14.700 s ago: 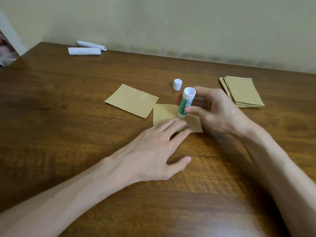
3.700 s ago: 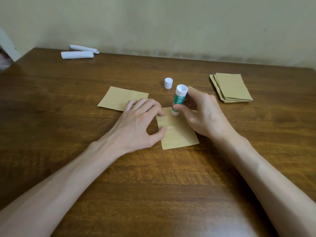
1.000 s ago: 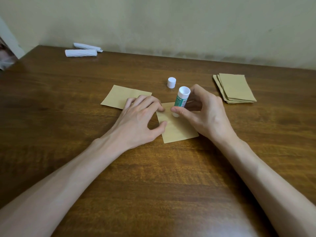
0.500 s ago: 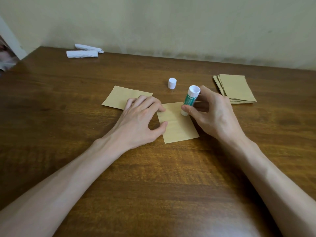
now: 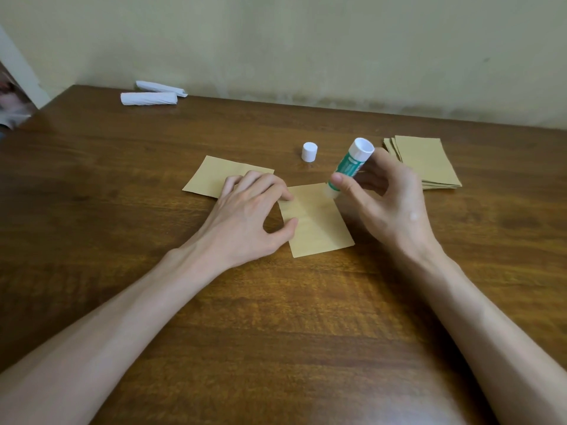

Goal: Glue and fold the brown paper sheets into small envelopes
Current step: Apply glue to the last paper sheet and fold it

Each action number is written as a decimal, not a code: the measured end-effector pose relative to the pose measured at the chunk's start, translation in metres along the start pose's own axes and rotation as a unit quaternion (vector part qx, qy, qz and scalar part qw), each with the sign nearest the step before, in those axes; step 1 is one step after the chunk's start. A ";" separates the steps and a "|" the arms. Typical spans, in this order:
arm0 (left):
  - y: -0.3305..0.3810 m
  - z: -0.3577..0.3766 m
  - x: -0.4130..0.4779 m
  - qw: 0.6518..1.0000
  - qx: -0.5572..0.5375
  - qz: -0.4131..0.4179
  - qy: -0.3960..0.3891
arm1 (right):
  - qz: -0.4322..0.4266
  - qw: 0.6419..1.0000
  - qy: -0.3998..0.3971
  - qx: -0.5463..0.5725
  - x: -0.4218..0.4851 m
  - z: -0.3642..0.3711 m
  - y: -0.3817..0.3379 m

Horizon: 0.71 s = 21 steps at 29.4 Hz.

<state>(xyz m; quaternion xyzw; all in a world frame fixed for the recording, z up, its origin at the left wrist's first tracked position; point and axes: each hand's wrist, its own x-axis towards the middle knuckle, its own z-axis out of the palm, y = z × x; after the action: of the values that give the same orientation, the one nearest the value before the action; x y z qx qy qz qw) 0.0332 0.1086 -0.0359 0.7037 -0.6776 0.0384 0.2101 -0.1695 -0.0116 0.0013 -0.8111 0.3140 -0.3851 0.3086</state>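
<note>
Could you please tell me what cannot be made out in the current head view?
Tip of the glue stick: blurred and partly behind the thumb of the right hand, so contact with the centre sheet is unclear.
Its label print: too small.
The stack of sheets: left part hidden by that hand; count unreadable.
The left sheet: one corner under the left hand.
The object at the left edge: cut off by the frame.
</note>
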 end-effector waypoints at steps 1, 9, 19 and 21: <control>0.000 0.000 0.000 1.000 0.001 0.000 0.000 | -0.003 1.000 -0.007 0.006 0.000 0.002 0.000; 0.000 0.000 0.002 1.000 0.007 -0.002 -0.002 | -0.004 0.989 -0.139 -0.040 -0.004 0.015 -0.004; -0.002 0.001 0.001 1.000 0.005 -0.003 0.001 | 0.016 0.985 -0.138 -0.103 -0.001 0.008 -0.001; -0.002 0.001 0.001 1.000 0.004 -0.002 0.000 | 0.015 0.983 -0.143 -0.112 -0.001 0.006 -0.001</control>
<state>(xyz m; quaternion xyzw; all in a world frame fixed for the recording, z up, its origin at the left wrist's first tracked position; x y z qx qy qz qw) 0.0352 0.1071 -0.0371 0.7061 -0.6757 0.0409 0.2077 -0.1649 -0.0092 -0.0012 -0.8824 0.3196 -0.2234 0.2633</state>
